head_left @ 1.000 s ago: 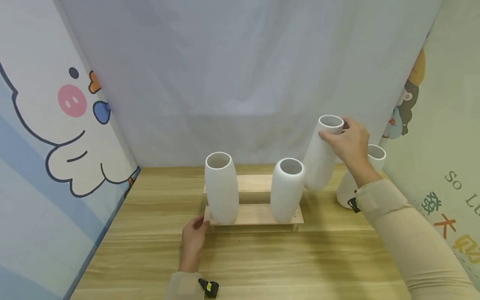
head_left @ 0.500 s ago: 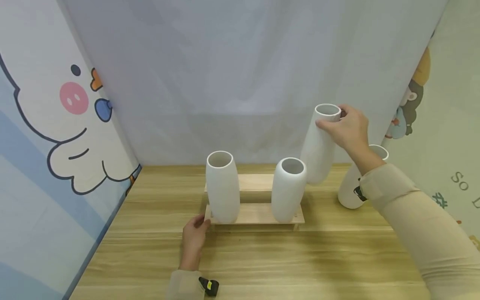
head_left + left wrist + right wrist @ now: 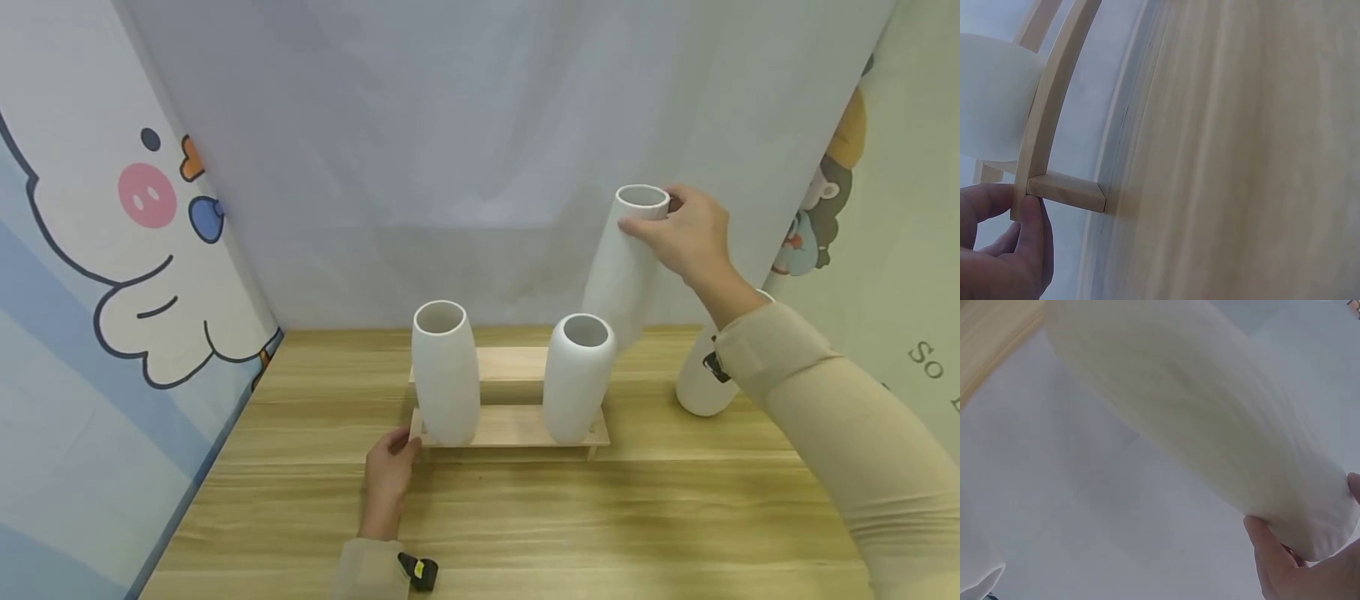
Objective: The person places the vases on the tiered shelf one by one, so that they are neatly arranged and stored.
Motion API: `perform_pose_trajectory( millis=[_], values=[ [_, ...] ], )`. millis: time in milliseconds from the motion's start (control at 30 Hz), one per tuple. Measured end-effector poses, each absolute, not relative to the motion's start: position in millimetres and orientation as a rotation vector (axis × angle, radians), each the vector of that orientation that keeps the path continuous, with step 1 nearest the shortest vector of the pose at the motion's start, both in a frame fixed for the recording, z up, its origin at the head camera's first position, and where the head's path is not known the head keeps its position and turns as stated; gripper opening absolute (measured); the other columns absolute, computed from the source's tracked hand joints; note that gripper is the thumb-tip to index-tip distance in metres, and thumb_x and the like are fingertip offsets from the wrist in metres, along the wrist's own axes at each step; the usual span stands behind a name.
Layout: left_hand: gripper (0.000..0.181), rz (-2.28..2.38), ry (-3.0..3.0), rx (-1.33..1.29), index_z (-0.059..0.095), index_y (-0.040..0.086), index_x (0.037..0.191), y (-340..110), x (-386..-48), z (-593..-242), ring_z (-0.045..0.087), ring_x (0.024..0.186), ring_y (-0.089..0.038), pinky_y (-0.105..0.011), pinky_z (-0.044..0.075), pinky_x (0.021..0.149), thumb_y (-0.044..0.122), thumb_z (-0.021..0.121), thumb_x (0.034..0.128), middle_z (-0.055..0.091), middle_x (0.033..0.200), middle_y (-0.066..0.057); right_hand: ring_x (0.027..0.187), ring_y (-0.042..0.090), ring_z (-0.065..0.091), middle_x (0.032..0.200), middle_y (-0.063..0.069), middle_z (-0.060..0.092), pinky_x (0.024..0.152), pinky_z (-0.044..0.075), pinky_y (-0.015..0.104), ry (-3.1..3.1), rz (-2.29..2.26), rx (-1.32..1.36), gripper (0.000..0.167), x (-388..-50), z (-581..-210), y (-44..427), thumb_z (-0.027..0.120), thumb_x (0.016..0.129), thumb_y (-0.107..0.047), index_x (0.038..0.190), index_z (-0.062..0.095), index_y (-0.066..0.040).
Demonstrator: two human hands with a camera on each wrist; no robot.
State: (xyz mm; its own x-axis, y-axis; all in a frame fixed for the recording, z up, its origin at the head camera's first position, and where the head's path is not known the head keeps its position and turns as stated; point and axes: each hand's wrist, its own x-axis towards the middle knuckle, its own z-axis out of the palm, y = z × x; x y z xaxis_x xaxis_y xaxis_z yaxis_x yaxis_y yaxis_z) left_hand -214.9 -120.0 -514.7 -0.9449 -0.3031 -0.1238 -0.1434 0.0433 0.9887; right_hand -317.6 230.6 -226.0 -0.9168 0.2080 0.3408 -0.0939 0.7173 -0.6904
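Note:
My right hand (image 3: 690, 237) grips a tall white vase (image 3: 622, 275) near its rim and holds it tilted above the table, behind the right end of a small two-step wooden stand (image 3: 510, 427). In the right wrist view, the thumb and fingers clasp the narrow end of this vase (image 3: 1210, 425). My left hand (image 3: 388, 471) pinches the front left corner of the stand; in the left wrist view, thumb and fingers hold the board's end (image 3: 1038, 150) beside its leg. Two white vases stand on the lower step, a left vase (image 3: 447, 383) and a right vase (image 3: 573, 387).
Another white vase (image 3: 701, 379) stands on the wood-grain table (image 3: 525, 525) to the right, partly hidden by my right forearm. A grey curtain (image 3: 450, 167) hangs behind the table, with printed cartoon panels (image 3: 67, 250) at both sides.
My right hand has lifted the vase higher and moved it left toward the stand. The left hand stays at the stand's corner, and the other vases keep their places.

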Motion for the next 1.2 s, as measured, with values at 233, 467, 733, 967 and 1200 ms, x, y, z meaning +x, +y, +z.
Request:
perform_pose_trajectory(
  millis=[233, 467, 733, 967, 1200],
  values=[
    [0.039, -2.06, -2.18, 0.479, 0.048, -0.012, 0.132, -121, -215, -515, 0.051, 0.118, -0.041, -0.05, 0.041, 0.099, 0.006, 0.055, 0.0989, 0.051, 0.13, -0.03, 0.098, 0.024, 0.054, 0.113, 0.015, 0.062, 0.075, 0.046, 0.03, -2.512, 1.121, -0.069, 0.062, -319, -221, 212, 0.077, 0.078, -0.036, 0.125, 0.06, 0.001],
    [0.039, -2.056, -2.185, 0.477, 0.048, -0.012, 0.133, -122, -216, -516, 0.05, 0.119, -0.042, -0.051, 0.04, 0.1, 0.007, 0.055, 0.0988, 0.051, 0.131, -0.03, 0.101, 0.026, 0.055, 0.115, 0.015, 0.063, 0.082, 0.047, 0.035, -2.518, 1.136, -0.028, 0.061, -320, -221, 193, 0.077, 0.078, -0.034, 0.126, 0.06, 0.0],
    [0.039, -2.033, -2.192, 0.471, 0.049, -0.013, 0.131, -122, -216, -517, 0.051, 0.118, -0.041, -0.05, 0.041, 0.099, 0.006, 0.055, 0.0983, 0.052, 0.129, -0.03, 0.101, 0.027, 0.056, 0.114, 0.015, 0.063, 0.084, 0.049, 0.037, -2.519, 1.161, 0.028, 0.06, -322, -222, 176, 0.079, 0.078, -0.03, 0.125, 0.06, 0.001],
    [0.038, -2.02, -2.197, 0.472, 0.05, -0.013, 0.131, -122, -216, -517, 0.051, 0.117, -0.041, -0.05, 0.042, 0.098, 0.006, 0.055, 0.0982, 0.053, 0.129, -0.03, 0.098, 0.025, 0.057, 0.109, 0.014, 0.064, 0.082, 0.049, 0.036, -2.526, 1.166, 0.082, 0.053, -326, -224, 160, 0.079, 0.078, -0.028, 0.118, 0.061, 0.001],
    [0.038, -2.029, -2.188, 0.466, 0.05, -0.013, 0.13, -120, -216, -516, 0.052, 0.116, -0.041, -0.049, 0.042, 0.098, 0.005, 0.056, 0.098, 0.053, 0.128, -0.03, 0.1, 0.025, 0.056, 0.113, 0.013, 0.063, 0.085, 0.049, 0.037, -2.546, 1.203, 0.084, 0.056, -326, -223, 143, 0.08, 0.079, -0.027, 0.122, 0.06, 0.001]
  ],
)
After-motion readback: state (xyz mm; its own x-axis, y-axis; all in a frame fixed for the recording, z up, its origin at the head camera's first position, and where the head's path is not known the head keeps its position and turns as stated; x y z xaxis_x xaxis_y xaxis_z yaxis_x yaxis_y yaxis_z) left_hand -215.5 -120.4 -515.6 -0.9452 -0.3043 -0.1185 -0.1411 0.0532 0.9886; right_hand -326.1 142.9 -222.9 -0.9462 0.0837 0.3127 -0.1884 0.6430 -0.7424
